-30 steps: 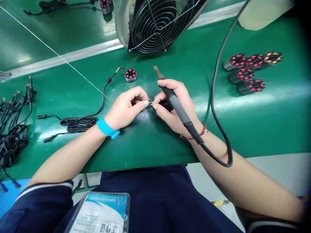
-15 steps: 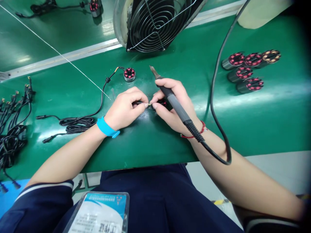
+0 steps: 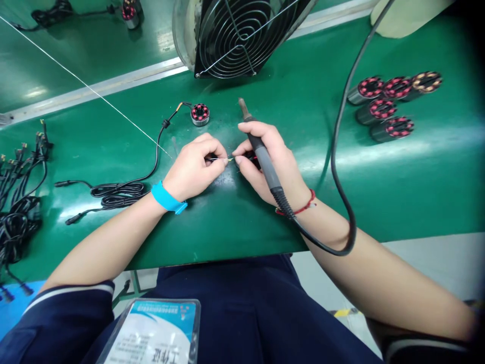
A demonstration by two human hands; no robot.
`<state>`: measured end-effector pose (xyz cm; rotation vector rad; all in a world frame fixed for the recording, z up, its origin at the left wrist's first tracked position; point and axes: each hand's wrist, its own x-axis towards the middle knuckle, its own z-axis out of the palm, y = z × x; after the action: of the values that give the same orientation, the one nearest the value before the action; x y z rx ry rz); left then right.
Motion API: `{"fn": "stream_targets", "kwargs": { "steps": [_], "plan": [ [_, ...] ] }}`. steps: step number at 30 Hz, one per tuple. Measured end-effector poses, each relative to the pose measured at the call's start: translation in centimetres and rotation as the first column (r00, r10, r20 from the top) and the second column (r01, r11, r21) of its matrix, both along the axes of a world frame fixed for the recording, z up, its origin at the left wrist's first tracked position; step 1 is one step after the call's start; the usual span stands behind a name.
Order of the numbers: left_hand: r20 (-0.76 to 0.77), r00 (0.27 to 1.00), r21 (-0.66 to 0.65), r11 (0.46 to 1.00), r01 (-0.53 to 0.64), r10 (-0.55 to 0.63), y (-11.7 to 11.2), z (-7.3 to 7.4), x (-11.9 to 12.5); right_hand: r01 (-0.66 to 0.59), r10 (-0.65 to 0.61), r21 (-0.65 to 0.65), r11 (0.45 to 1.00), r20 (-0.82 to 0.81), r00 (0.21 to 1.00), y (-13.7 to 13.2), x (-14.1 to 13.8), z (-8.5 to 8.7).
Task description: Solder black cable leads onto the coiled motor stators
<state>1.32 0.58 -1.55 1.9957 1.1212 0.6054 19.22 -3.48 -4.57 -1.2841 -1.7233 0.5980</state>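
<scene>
Fine wires [image 3: 230, 160]: spanned the narrow gap between the fingertips of both hands, a yellowish bit showing midway.
Left hand [image 3: 197, 164]: thumb and forefinger were pinched on the wires; something dark, mostly hidden, showed inside the curl of the fingers.
Right hand [image 3: 278, 156]: thumb and a fingertip met at the other end of the wires, while the same hand gripped the iron.
Soldering iron [image 3: 267, 164]: lay slanted across the right fingers, its tip pointing past them, away from the person and apart from the wires.
Black-and-red part [image 3: 254, 161]: sat behind the right fingers, largely covered by them.
Wired stator [image 3: 200, 115]: stood on the bench [image 3: 212, 227] just beyond the left fingers, red windings upward, joined to a black cable.
Coiled cable [image 3: 121, 194]: lay left of the left fingers, two connectors pointing farther left.
Pale strand [image 3: 94, 91]: ran from far left down to near the left hand.
Cable bundle [image 3: 17, 222]: was heaped well left of the fingers.
Loose stators [image 3: 392, 129]: five were grouped well to the right of the right fingers, four wound red and one copper.
Fan [image 3: 238, 45]: stood beyond both hands' fingers, behind a wire guard.
</scene>
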Motion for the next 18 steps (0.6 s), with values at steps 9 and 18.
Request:
{"fn": "stream_targets", "kwargs": {
  "steps": [9,18],
  "plan": [
    [-0.035,0.999,0.101,0.995,0.018,-0.014,0.0,-0.1,0.3,0.163,-0.161,0.054,0.985,-0.039,0.986,-4.2,1.2,3.3],
    [-0.084,0.996,0.171,0.984,0.045,-0.030,-0.1,-0.5,0.3,0.340,-0.321,0.127,0.932,-0.148,0.935,-7.5,1.2,-0.2]
  ]
}}
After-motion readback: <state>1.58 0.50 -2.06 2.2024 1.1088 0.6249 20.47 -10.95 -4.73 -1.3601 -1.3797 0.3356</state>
